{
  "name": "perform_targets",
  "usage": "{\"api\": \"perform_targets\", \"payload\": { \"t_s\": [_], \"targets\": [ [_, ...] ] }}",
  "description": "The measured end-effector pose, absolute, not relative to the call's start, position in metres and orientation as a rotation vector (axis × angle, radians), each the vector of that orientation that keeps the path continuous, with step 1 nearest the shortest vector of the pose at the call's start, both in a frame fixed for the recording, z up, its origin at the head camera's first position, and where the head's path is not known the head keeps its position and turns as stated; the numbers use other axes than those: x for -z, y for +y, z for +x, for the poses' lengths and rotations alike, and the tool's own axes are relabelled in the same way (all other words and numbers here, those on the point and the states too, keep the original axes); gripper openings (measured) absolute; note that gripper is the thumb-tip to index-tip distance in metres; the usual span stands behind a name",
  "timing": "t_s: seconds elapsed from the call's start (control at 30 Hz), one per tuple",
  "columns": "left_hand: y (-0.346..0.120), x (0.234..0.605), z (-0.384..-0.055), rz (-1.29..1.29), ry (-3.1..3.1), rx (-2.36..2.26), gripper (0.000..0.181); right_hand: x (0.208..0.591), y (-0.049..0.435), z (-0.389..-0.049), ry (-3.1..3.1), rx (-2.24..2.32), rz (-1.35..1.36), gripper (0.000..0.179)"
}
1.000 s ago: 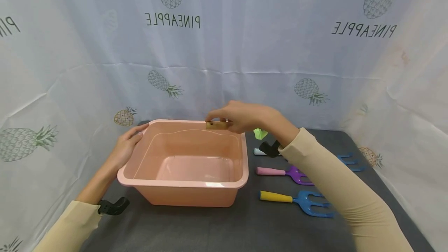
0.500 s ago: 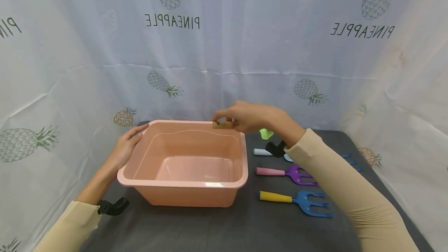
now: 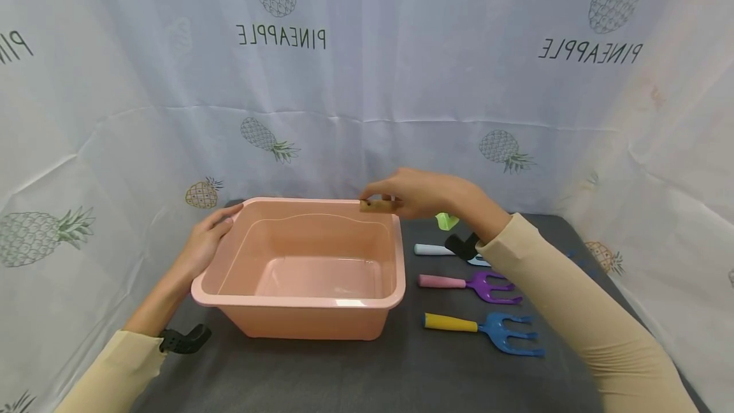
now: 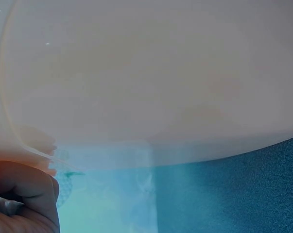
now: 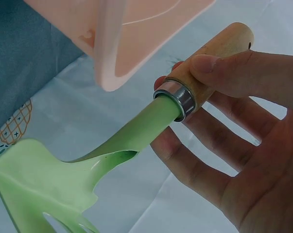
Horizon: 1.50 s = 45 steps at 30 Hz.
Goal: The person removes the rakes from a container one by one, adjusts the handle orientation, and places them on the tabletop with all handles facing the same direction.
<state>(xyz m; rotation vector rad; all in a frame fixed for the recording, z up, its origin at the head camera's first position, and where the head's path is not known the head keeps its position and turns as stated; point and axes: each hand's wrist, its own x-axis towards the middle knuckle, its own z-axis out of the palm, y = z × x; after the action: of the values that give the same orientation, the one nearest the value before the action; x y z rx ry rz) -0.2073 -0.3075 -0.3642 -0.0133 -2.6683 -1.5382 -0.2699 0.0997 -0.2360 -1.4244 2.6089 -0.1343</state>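
A pink plastic basin (image 3: 309, 324) stands on the dark table. My left hand (image 3: 203, 244) grips its rim near the back left corner, and the left wrist view shows curled fingers (image 4: 29, 189) at the rim. Above the basin's back right corner, my right hand (image 3: 427, 193) holds a garden hand fork by its wooden handle (image 3: 375, 206), thumb on one side and fingers on the other. The fork's green head (image 5: 44, 179) points away to the right. Its tine ends lie beyond the right wrist view, and my forearm hides part of the head in the head view.
Right of the basin lie a white-handled tool (image 3: 434, 250), a purple hand fork (image 3: 487, 287) with a pink handle, and a blue hand fork (image 3: 504, 333) with a yellow handle. My right sleeve covers part of the white-handled one. A pineapple-print curtain (image 3: 367, 81) hangs behind.
My right hand has moved a little to the right along the basin's back rim, carrying the green hand fork. My left hand and the basin have stayed put.
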Motion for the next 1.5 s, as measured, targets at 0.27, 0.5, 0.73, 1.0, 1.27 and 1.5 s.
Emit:
{"api": "perform_targets", "payload": {
  "t_s": [0.27,0.5,0.73,1.0,1.27,1.5],
  "targets": [
    [-0.309,0.365,-0.210,-0.018,-2.680,1.523,0.054,0.238,0.112,-0.271,2.609,0.137,-1.424,0.039],
    [-0.310,0.366,-0.209,-0.019,-2.665,1.539,0.055,0.243,0.124,-0.274,2.619,0.138,-1.390,0.043],
    [-0.310,0.366,-0.209,-0.012,-2.679,1.529,0.055,0.246,0.138,-0.274,2.656,0.118,-1.345,0.052],
    [-0.311,0.366,-0.209,-0.011,-2.694,1.538,0.055,0.250,0.152,-0.276,2.666,0.135,-1.315,0.055],
    [-0.311,0.366,-0.209,-0.016,-2.687,1.559,0.056,0.253,0.173,-0.278,2.682,0.115,-1.266,0.058],
    [-0.311,0.366,-0.209,-0.023,-2.681,1.558,0.055,0.258,0.196,-0.277,2.710,0.092,-1.239,0.054]
  ]
}}
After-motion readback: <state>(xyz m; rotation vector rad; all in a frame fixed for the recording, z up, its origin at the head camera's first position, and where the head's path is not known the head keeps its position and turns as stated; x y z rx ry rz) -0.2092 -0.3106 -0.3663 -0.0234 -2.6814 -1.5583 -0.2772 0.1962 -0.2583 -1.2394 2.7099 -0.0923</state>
